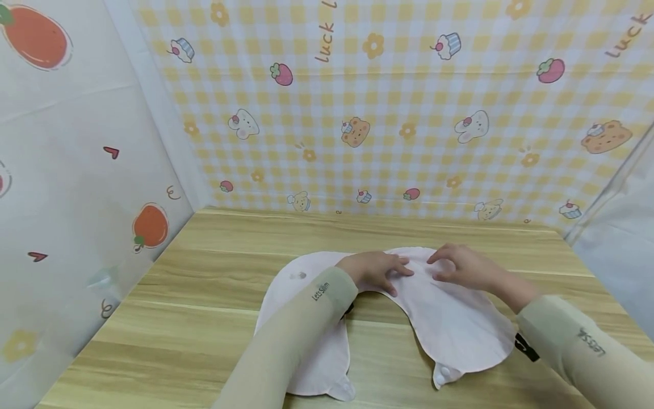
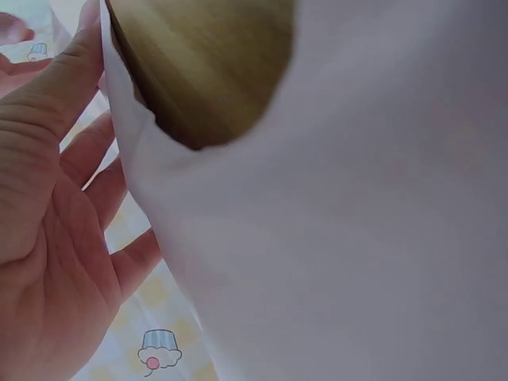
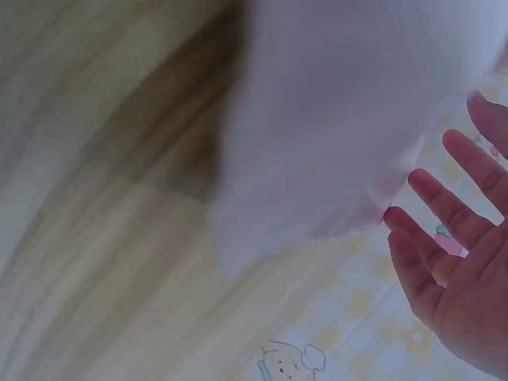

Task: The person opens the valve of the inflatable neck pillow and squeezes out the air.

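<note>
A pale pink, U-shaped piece of padded-looking cloth (image 1: 455, 329) lies on the table with its curve away from me and its two ends toward me. My left hand (image 1: 375, 270) rests on the middle of the curve, fingers spread. In the left wrist view, the thumb and fingertips of that hand touch the cloth (image 2: 317, 238) along its edge. To the right, my right hand (image 1: 467, 270) hovers at the curve's far edge, fingers loosely bent. The right wrist view has its fingers (image 3: 456, 214) extended beside the cloth (image 3: 341, 135), fingertips close to its border.
The wood-grain table (image 1: 214, 289) runs back to a yellow checked backdrop (image 1: 317, 102). A black strap end (image 1: 526, 347) sticks out under the cloth at right. Small tabs (image 1: 447, 375) show at the cloth's near ends. A white printed sheet (image 1: 76, 170) hangs at left.
</note>
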Demonstrator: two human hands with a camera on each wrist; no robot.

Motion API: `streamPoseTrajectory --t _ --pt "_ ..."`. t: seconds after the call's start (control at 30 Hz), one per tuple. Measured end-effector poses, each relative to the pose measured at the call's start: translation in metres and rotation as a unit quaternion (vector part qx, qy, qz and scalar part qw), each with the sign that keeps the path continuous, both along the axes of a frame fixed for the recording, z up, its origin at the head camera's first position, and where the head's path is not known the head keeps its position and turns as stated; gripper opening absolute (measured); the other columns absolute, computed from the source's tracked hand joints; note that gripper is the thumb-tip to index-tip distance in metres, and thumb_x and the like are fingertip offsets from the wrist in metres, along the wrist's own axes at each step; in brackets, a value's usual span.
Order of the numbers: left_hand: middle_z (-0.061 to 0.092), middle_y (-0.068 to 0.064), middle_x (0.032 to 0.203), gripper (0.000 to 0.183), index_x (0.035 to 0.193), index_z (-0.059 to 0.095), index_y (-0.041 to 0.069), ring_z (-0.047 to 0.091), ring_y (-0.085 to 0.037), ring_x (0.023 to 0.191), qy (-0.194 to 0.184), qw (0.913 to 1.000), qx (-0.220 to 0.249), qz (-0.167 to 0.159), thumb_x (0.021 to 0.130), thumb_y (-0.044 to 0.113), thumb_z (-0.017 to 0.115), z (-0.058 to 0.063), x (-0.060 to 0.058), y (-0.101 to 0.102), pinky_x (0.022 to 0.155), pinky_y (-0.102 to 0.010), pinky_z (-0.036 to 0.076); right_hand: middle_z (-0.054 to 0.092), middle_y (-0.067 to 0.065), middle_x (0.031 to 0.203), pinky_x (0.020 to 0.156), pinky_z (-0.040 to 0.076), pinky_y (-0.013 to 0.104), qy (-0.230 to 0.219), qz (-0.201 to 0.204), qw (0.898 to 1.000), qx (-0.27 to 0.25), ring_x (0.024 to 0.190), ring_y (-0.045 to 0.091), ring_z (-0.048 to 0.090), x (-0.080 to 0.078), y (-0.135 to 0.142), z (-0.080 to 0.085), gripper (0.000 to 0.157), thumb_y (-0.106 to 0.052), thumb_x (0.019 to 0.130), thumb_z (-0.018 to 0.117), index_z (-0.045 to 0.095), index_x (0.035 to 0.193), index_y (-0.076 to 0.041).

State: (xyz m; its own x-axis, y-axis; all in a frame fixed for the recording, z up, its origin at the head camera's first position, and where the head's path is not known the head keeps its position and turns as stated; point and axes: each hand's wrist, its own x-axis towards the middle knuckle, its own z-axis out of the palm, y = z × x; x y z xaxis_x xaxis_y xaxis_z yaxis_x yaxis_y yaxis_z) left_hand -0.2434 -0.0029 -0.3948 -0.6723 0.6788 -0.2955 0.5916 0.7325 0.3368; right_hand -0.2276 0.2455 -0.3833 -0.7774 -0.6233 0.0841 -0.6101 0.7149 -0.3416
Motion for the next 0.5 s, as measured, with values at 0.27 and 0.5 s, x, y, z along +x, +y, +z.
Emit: streamPoseTrajectory --t 0.27,0.5 --pt "0.027 0.020 0.162 0.062 0.144 0.049 0.042 0.023 -0.007 0.151 0.000 1.0000 0.005 -0.002 0.087 0.038 0.073 -0.001 -0.001 0.000 0.124 -0.031 0.023 0.065 0.022 0.117 0.094 0.049 0.058 -0.005 -0.003 1.000 0.002 0.109 0.041 0.062 -0.003 -0.004 -0.018 0.043 -0.030 0.086 0.076 0.069 0.116 0.001" --pt "0.027 0.018 0.162 0.061 0.144 0.050 0.040 0.024 -0.007 0.151 0.007 0.9999 0.000 -0.009 0.088 0.037 0.073 -0.003 -0.004 -0.001 0.124 -0.031 0.023 0.056 0.029 0.130 0.098 0.043 0.066 -0.040 -0.027 0.998 0.035 0.118 0.051 0.053 0.001 -0.008 -0.025 0.060 -0.041 0.086 0.075 0.064 0.126 0.001"
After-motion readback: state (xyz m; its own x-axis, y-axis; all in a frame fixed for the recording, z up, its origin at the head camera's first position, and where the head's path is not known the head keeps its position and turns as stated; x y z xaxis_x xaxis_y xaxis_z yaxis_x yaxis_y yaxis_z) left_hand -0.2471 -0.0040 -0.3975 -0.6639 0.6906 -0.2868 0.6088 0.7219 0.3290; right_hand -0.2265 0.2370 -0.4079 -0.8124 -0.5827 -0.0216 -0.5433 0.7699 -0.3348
